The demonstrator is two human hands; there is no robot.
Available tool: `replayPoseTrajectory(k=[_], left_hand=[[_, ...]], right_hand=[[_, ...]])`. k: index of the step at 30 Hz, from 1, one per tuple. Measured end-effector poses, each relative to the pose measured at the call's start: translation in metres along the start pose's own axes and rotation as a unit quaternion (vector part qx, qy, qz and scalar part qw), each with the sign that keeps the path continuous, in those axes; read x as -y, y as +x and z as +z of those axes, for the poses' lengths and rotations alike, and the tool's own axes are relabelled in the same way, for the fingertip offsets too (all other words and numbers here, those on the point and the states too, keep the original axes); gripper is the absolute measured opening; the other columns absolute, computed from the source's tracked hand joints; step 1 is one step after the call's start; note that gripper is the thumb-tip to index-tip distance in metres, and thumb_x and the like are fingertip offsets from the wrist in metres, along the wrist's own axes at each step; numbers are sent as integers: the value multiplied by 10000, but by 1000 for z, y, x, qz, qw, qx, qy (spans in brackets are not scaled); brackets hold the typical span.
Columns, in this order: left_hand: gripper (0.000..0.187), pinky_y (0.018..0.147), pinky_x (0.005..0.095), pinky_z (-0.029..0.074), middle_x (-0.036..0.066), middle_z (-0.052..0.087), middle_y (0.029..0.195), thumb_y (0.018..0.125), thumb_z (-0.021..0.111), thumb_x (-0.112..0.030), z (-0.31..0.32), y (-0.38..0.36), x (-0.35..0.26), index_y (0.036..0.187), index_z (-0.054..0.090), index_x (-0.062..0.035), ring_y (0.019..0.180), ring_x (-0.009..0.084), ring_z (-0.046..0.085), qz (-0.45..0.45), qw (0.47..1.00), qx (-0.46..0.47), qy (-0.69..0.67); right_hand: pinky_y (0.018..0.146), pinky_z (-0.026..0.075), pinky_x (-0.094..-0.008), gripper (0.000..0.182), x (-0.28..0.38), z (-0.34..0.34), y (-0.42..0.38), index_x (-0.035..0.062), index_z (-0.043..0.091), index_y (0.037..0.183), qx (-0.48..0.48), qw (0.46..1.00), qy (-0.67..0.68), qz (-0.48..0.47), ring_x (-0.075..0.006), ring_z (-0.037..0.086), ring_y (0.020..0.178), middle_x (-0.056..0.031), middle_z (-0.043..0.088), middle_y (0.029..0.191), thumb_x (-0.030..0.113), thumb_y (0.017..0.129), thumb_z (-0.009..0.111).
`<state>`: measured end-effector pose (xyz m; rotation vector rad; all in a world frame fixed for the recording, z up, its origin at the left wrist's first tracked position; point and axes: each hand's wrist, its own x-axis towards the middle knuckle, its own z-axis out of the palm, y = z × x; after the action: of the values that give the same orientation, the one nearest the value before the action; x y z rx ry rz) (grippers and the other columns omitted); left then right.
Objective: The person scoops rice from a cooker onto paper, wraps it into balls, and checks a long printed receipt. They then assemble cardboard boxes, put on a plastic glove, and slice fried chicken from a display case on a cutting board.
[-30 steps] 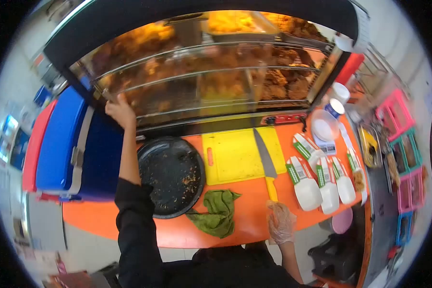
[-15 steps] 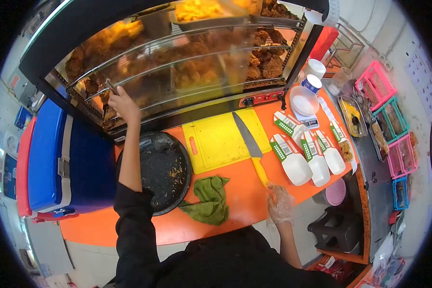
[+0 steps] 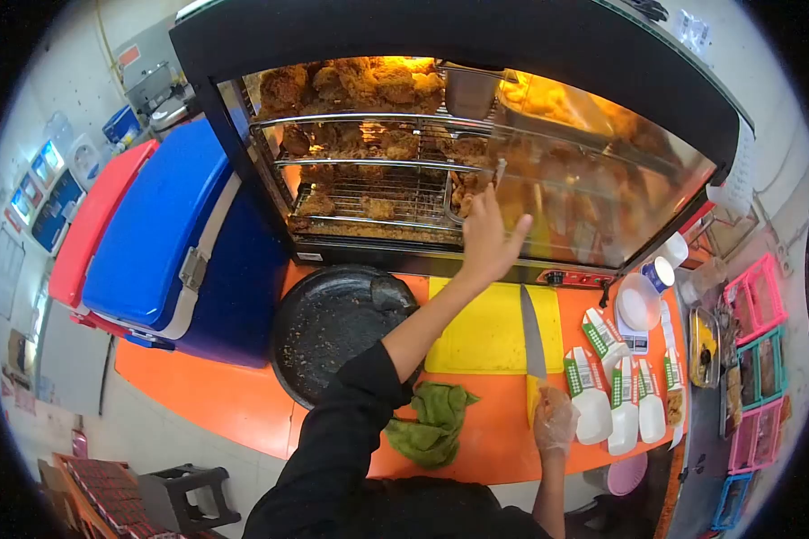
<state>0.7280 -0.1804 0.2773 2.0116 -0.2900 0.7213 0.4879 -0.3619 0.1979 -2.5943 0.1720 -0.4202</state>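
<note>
My bare left hand (image 3: 490, 241) reaches up to the front of a heated display cabinet (image 3: 440, 255). Its fingers are stretched out and touch the small upright handle (image 3: 501, 169) of the sliding glass door (image 3: 593, 193), with the thumb spread. The cabinet's left half stands open, showing fried chicken (image 3: 397, 144) on wire racks. My right hand (image 3: 555, 424), in a clear plastic glove, is closed beside the yellow handle of a large knife (image 3: 534, 337). Whether its curled fingers grip anything is hidden. The blade lies on a yellow cutting board (image 3: 476, 346).
A black round pan (image 3: 319, 337) with crumbs and a green cloth (image 3: 433, 422) lie on the orange counter (image 3: 189, 382). Blue and red cool boxes (image 3: 166, 234) stand left. Several white food boxes (image 3: 591, 409) and a scale (image 3: 634, 341) sit right. A dark stool (image 3: 189, 499) is below.
My left hand has moved right along with the glass door, uncovering the cabinet's left side. My right hand is now alongside the knife handle rather than at its end. The view has turned left.
</note>
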Motion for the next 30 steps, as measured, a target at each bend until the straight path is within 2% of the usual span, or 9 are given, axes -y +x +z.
replayPoseTrajectory(k=[6, 10, 13, 16, 20, 22, 26, 28, 30], left_hand=[[786, 954, 480, 306, 282, 288, 1251, 833, 511, -474, 4, -5, -19, 1291, 234, 102, 1145, 419, 363, -64, 994, -21, -85], [615, 907, 437, 377, 242, 336, 1235, 796, 591, -380, -38, -107, -28, 1218, 387, 18, 1075, 407, 431, 58, 986, 144, -52], [494, 898, 444, 392, 183, 467, 1187, 783, 581, -324, -65, -258, -5, 1186, 479, -57, 1053, 357, 469, 35, 923, 380, -36], [409, 883, 436, 403, 150, 468, 1204, 760, 611, -345, -103, -353, 7, 1107, 554, -136, 1070, 341, 469, 13, 918, 370, 142], [374, 851, 417, 424, 153, 501, 1135, 712, 672, -298, -139, -410, 54, 1021, 578, -110, 1059, 337, 476, -11, 918, 375, 130], [336, 824, 406, 438, 156, 529, 1045, 662, 716, -214, -171, -420, 53, 941, 585, -80, 1023, 338, 488, -190, 967, 171, -14], [264, 841, 434, 402, 173, 534, 1003, 637, 682, -87, -280, -413, 56, 869, 577, -17, 1002, 359, 484, -258, 935, -53, 238], [304, 909, 429, 357, 216, 470, 1131, 654, 636, -30, -323, -422, 81, 946, 556, 1, 1102, 388, 420, -372, 876, -201, 231], [326, 931, 433, 341, 226, 412, 1200, 667, 625, -26, -354, -423, 109, 981, 544, 0, 1139, 397, 387, -364, 874, -199, 254]], right_hand=[[657, 471, -379, 132, -14, 2, -11, 28, 614, 852, 41, 999, -5, 16, -313, 604, 755, -162, 616, 799, 57, 763, 522], [674, 459, -350, 159, 22, -15, 39, 13, 613, 897, -69, 996, -18, -56, -308, 594, 772, -158, 603, 812, 57, 771, 526], [701, 450, -348, 180, 95, -32, 89, 20, 607, 940, -67, 966, 92, -232, -310, 583, 792, -147, 597, 825, 66, 779, 540], [726, 454, -385, 205, 175, -24, 137, 42, 602, 970, -60, 915, 105, -386, -318, 573, 800, -149, 597, 877, 60, 775, 542], [696, 476, -373, 319, 285, 8, 221, 92, 541, 1076, -202, 836, 17, -510, -267, 569, 820, -129, 574, 917, 107, 757, 537], [776, 477, -405, 355, 334, 18, 259, 73, 520, 1148, -183, 860, -15, -476, -313, 586, 881, -142, 594, 1004, 193, 815, 488], [901, 431, -409, 509, 403, 21, 287, 76, 445, 1261, -53, 943, -165, -283, -299, 525, 1076, -181, 512, 1201, 369, 845, 447], [1015, 328, -406, 706, 410, 61, 345, 87, 293, 1365, 168, 938, -167, -251, -282, 351, 1261, -195, 310, 1381, 520, 822, 418], [1042, 281, -398, 756, 419, 43, 333, 94, 236, 1383, 130, 952, -142, -238, -284, 281, 1295, -182, 239, 1412, 542, 807, 430]])
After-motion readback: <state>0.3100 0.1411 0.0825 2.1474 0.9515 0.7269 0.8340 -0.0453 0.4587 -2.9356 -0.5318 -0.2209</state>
